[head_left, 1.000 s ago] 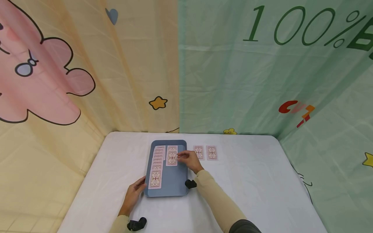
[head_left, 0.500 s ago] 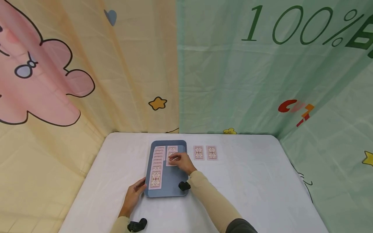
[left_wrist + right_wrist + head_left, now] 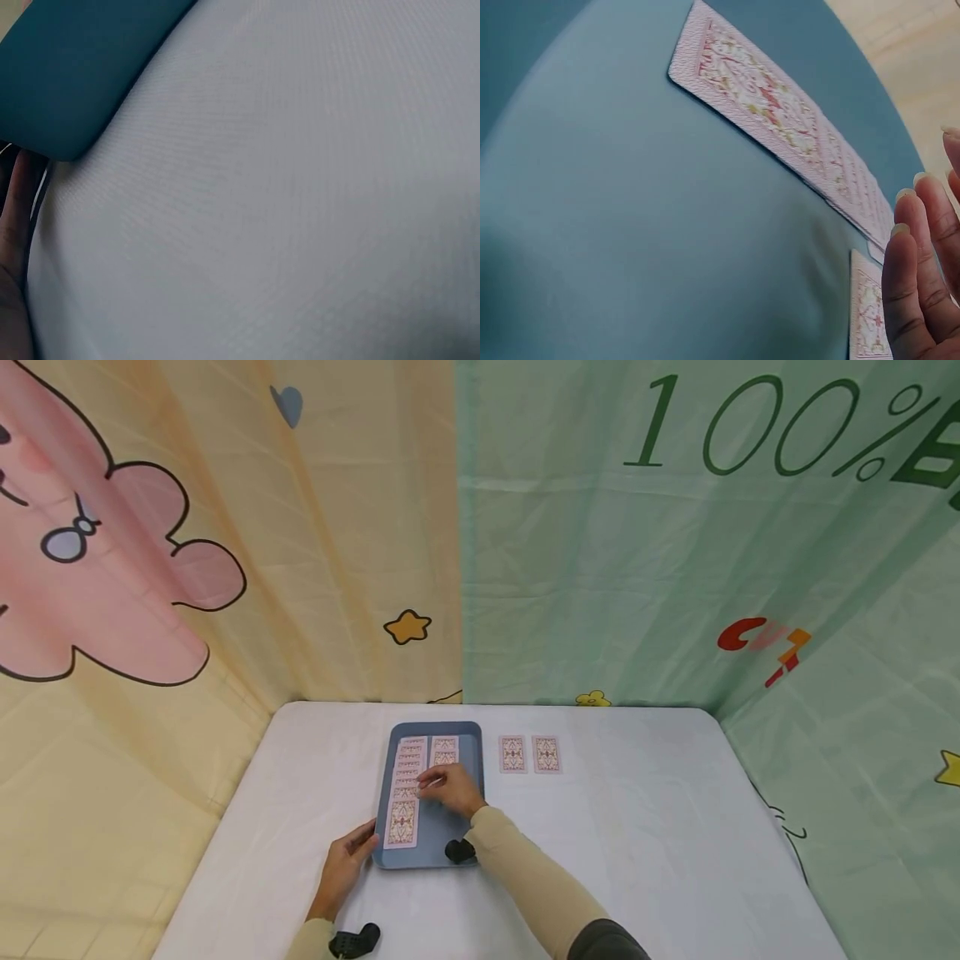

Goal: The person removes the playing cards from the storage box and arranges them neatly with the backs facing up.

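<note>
The left hand [image 3: 343, 868] rests its extended fingers against the left edge of the tray [image 3: 435, 833], along which a long overlapping column of cards [image 3: 401, 823] lies backs up. Beside it in the tray lies a short column [image 3: 445, 746], partly hidden by the right hand [image 3: 453, 789], whose fingers are relaxed and nearly straight over the tray, fingertips by the long column; further right, two cards [image 3: 513, 754] lie side by side on the table [image 3: 675, 860]

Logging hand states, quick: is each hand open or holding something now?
Left hand: open, at the left edge of the tray.
Right hand: open, above the tray, nothing visible held.
</note>
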The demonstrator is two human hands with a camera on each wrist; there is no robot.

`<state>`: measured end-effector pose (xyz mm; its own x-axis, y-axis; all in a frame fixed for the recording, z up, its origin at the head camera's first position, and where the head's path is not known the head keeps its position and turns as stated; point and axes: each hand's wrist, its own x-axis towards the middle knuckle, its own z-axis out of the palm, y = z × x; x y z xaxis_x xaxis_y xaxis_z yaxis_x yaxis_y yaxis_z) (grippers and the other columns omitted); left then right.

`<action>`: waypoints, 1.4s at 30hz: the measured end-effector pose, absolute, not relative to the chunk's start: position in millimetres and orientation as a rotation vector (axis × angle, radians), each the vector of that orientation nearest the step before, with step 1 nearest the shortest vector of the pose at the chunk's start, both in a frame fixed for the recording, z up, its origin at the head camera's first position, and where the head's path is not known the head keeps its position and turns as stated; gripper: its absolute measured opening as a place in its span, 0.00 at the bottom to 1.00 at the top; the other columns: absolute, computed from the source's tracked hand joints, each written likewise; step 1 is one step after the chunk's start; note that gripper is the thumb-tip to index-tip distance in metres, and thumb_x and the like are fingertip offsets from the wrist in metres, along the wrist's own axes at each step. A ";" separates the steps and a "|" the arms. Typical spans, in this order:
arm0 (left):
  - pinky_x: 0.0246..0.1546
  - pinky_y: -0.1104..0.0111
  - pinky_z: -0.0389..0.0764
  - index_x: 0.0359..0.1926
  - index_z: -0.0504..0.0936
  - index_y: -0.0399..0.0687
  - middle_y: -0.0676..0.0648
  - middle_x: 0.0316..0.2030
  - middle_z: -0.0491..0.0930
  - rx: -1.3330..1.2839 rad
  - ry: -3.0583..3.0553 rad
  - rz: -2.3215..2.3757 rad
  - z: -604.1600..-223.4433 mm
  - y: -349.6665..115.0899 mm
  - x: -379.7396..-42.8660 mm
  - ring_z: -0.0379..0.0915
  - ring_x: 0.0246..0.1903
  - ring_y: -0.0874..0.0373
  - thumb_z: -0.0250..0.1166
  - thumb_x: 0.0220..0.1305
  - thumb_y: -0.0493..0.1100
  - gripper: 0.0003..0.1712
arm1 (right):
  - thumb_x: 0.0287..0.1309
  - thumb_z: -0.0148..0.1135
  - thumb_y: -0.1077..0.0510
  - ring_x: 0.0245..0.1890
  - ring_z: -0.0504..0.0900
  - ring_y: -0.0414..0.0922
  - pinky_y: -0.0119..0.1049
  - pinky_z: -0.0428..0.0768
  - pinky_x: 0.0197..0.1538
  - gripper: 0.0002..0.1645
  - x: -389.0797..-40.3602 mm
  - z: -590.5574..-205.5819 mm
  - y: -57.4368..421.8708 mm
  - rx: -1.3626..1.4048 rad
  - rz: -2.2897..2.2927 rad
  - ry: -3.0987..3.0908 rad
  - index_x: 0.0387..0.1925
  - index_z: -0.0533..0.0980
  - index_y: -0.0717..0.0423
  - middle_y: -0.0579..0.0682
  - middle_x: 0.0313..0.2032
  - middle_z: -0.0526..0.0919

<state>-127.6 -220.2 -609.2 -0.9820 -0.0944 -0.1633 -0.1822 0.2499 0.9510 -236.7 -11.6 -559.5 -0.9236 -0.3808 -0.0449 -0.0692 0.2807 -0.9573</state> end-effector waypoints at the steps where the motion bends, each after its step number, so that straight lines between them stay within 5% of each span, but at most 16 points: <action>1: 0.55 0.78 0.70 0.62 0.71 0.30 0.34 0.61 0.72 -0.268 2.435 1.860 -609.0 -219.9 -127.3 0.66 0.62 0.44 0.60 0.68 0.38 0.25 | 0.49 0.72 0.67 0.25 0.77 0.35 0.26 0.73 0.27 0.14 -236.6 -560.1 -12.5 -0.408 -1.668 2.293 0.39 0.82 0.68 0.54 0.33 0.86; 9: 0.60 0.62 0.69 0.61 0.71 0.28 0.33 0.60 0.72 -0.269 2.464 1.841 -606.6 -220.5 -127.4 0.66 0.62 0.42 0.60 0.68 0.38 0.25 | 0.47 0.73 0.68 0.28 0.79 0.36 0.27 0.78 0.32 0.14 -235.1 -571.0 -22.2 -0.308 -1.642 2.282 0.39 0.83 0.63 0.49 0.31 0.85; 19: 0.57 0.73 0.71 0.61 0.71 0.28 0.33 0.60 0.72 -0.274 2.458 1.836 -605.9 -220.6 -127.9 0.67 0.62 0.43 0.61 0.68 0.40 0.26 | 0.41 0.75 0.71 0.30 0.79 0.38 0.28 0.78 0.38 0.16 -232.6 -571.1 -34.1 -0.311 -1.603 2.319 0.37 0.83 0.66 0.54 0.32 0.85; 29: 0.61 0.58 0.68 0.61 0.71 0.26 0.31 0.60 0.71 -0.273 2.446 1.849 -606.1 -218.5 -126.3 0.66 0.62 0.41 0.60 0.68 0.40 0.26 | 0.36 0.79 0.66 0.31 0.75 0.35 0.28 0.76 0.42 0.22 -234.5 -573.7 -40.8 -0.395 -1.325 2.475 0.39 0.83 0.61 0.47 0.32 0.82; 42: 0.60 0.57 0.69 0.60 0.72 0.28 0.32 0.59 0.73 -0.275 2.490 1.825 -608.6 -218.1 -126.2 0.68 0.61 0.40 0.60 0.68 0.41 0.26 | 0.33 0.83 0.58 0.35 0.74 0.38 0.31 0.77 0.46 0.28 -233.2 -577.7 -47.1 -0.487 -1.028 2.572 0.41 0.81 0.56 0.44 0.36 0.76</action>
